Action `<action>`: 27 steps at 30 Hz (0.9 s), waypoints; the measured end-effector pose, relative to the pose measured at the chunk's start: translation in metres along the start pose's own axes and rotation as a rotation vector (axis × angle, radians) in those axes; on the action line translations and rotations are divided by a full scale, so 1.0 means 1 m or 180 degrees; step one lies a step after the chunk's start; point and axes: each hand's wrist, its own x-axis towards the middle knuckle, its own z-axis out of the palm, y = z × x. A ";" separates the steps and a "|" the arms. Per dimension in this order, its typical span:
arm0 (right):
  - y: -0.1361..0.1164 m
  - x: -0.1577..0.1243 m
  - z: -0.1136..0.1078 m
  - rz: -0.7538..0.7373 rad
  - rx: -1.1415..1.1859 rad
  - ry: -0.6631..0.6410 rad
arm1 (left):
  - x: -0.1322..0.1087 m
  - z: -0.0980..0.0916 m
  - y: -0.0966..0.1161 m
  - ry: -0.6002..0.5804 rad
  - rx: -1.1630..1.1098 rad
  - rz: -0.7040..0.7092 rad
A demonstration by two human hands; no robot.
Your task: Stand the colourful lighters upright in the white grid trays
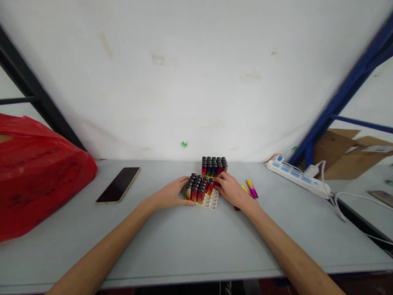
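Note:
Several red and yellow lighters (194, 192) with black tops stand upright in a white tray (210, 201) in the middle of the table. The tray's right front part shows bare slots. My left hand (170, 195) is curved around the left side of this tray, thumb at the front and fingers at the back, steadying it. At the tray's right back corner, my right hand (229, 189) has its fingers closed on a red lighter (216, 183), partly hidden by them. Behind stands a second block of upright lighters (214, 164). Loose lighters (252, 189) lie beside and partly under my right hand.
A phone (118, 185) lies on the table to the left, near a large red plastic bag (39, 176). To the right is a white power strip (297, 177) with plugs and cables. A cardboard box (346, 153) sits beyond the blue metal post (331, 102).

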 end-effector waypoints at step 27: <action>-0.011 0.003 -0.018 0.1036 0.4562 0.0497 | 0.000 -0.001 0.002 0.0038 -0.0020 0.0067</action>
